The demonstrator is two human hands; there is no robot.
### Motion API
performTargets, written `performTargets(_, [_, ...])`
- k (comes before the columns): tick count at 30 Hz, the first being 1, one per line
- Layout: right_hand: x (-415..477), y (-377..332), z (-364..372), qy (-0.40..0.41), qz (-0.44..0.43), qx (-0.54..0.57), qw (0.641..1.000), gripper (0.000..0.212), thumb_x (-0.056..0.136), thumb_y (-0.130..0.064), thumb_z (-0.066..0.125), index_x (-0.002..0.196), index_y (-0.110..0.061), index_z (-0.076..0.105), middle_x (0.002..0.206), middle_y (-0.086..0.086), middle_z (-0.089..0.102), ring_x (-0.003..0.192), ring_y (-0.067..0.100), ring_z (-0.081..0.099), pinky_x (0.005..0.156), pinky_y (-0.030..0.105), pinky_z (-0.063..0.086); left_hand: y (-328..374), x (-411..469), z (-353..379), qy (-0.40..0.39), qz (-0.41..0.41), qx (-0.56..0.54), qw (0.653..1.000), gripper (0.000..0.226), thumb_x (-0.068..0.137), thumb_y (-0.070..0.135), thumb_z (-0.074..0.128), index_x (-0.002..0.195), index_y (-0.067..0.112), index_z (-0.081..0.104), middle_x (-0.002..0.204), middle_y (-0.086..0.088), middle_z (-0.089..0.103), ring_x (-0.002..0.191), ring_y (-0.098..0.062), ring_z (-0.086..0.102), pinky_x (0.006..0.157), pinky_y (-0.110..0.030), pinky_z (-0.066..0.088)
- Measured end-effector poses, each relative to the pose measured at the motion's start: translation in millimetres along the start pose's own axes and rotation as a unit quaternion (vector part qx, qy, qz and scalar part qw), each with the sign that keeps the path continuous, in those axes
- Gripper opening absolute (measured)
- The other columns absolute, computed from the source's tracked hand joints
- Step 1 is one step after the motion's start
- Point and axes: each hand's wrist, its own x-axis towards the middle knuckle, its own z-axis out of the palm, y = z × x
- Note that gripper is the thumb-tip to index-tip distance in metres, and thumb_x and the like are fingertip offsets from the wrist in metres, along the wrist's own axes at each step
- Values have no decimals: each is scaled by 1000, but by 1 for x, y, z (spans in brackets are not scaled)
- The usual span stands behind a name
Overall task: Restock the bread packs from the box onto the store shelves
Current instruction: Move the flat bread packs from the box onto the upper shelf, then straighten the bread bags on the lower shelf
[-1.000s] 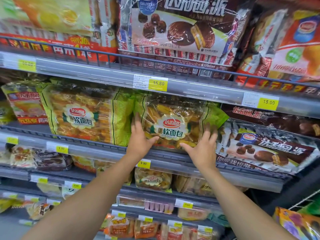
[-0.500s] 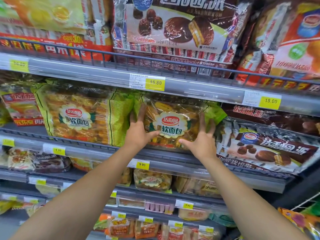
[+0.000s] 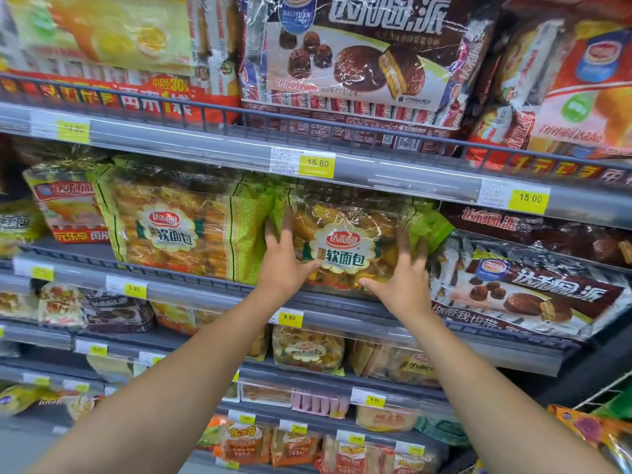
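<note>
A clear and green bread pack [image 3: 345,241] with a round white label stands on the second shelf [image 3: 205,292]. My left hand [image 3: 282,265] lies against the pack's left side, fingers straight up between it and the neighbouring pack, thumb across the lower front. My right hand [image 3: 405,280] presses the pack's lower right with spread, straight fingers, thumb pointing left. A second, larger bread pack [image 3: 178,227] of the same kind stands just to the left. No box is in view.
Chocolate pie packs [image 3: 533,289] lean at the right of the same shelf, with more [image 3: 359,59] on the shelf above. Its rail carries yellow price tags [image 3: 317,164]. Smaller bread packs [image 3: 307,348] fill the lower shelves. A red and yellow pack [image 3: 68,206] stands far left.
My right hand has slid up from the pack's lower edge onto its right side. My left hand stays at the pack's left edge. The pack stands slightly more upright.
</note>
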Motion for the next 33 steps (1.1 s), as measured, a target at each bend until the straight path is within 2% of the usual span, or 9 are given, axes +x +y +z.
performTargets(4, [-11,3,0,2,-13,-9,1000,125,67,-59,83,154,-44,-6,166,3,-6,147,44,21,101,55,47,-6,-9,1,-9,12,1,1000,122,80,42,83,157,44,-12,169,-13,-5,129,-41,56,91,-45,57])
performTargets(6, [-17,5,3,8,-10,-23,1000,119,70,-59,81,155,-40,0,165,4,-2,147,42,19,97,54,49,-11,-15,2,-15,24,8,1000,118,80,41,83,157,40,-7,169,-14,-1,139,-40,46,96,-46,54])
performTargets(11, [-41,12,17,7,1,-62,998,104,81,-61,69,158,-28,7,167,9,-1,151,38,10,116,57,30,-30,-39,3,-36,47,19,998,108,86,43,76,160,35,-1,170,-4,3,155,-29,14,120,-50,32])
performTargets(14, [-65,7,25,38,-34,-51,997,95,87,-57,65,159,-28,11,167,1,-1,152,31,9,118,54,23,-42,-64,-4,-19,107,-3,994,75,94,36,68,156,34,26,164,4,25,151,-18,24,121,-41,30])
performTargets(17, [-91,-3,35,83,-79,-11,993,75,91,-45,66,154,-25,31,165,3,15,150,28,18,118,50,26,-63,-86,-8,5,173,-3,985,37,97,28,64,133,26,57,141,6,51,135,-12,44,113,-38,41])
performTargets(21, [-127,-11,57,101,-102,51,988,48,92,-32,67,137,-23,52,147,-2,40,138,20,40,111,46,39,-108,-111,-7,-20,164,8,986,15,98,24,62,112,23,65,115,9,57,111,-12,54,95,-34,49])
performTargets(27, [-174,2,113,26,-78,95,992,37,90,-24,68,126,-21,58,125,-5,51,120,16,52,101,44,46,-194,-146,-12,-91,74,26,993,16,96,26,64,112,26,65,118,9,56,112,-12,56,92,-35,51])
performTargets(31, [-189,14,166,-22,35,106,994,58,88,-32,72,140,-19,48,137,-1,48,128,19,48,107,41,44,-241,-155,-12,-104,-27,36,994,44,97,34,65,138,26,52,140,4,51,112,-17,60,97,-31,47])
performTargets(33, [-191,20,195,-36,86,124,988,72,87,-35,74,148,-18,39,145,3,44,134,22,44,110,42,41,-265,-152,-6,-93,-66,37,993,63,95,36,68,150,24,40,149,0,44,125,-19,54,107,-36,44])
